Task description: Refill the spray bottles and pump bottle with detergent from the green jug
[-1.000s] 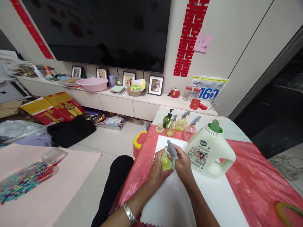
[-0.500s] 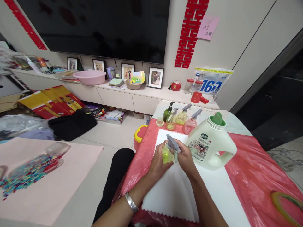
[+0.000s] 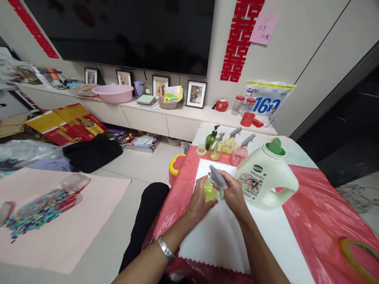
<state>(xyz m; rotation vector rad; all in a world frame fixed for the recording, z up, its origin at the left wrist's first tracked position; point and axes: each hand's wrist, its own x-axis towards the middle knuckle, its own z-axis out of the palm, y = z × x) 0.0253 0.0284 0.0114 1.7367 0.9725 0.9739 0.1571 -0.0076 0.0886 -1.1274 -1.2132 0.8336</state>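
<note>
My left hand (image 3: 199, 199) is wrapped round the body of a small clear spray bottle (image 3: 209, 191) with yellow-green liquid in it. At its neck, the fingers of my right hand (image 3: 234, 191) close on the grey trigger head (image 3: 218, 177). The bottle is held nearly upright above a white scalloped-edge mat (image 3: 216, 248). Just right of my hands stands a large pale green detergent jug (image 3: 268, 177) with a green spout. Behind are a pink spray bottle (image 3: 238, 155), two yellowish spray bottles (image 3: 228, 144) and a dark green pump bottle (image 3: 211, 139).
A round pale cap (image 3: 201, 150) sits at the red-covered table's (image 3: 314, 205) back left. A tape roll (image 3: 359, 258) lies at the right front. Left, a pink table (image 3: 97, 213) bears scattered colourful small pieces (image 3: 41, 213). A yellow-red stool (image 3: 175, 165) stands between, beside my knee.
The view has shifted slightly. Both hands remain on the spray bottle, the right fingers shifting a little round its trigger head.
</note>
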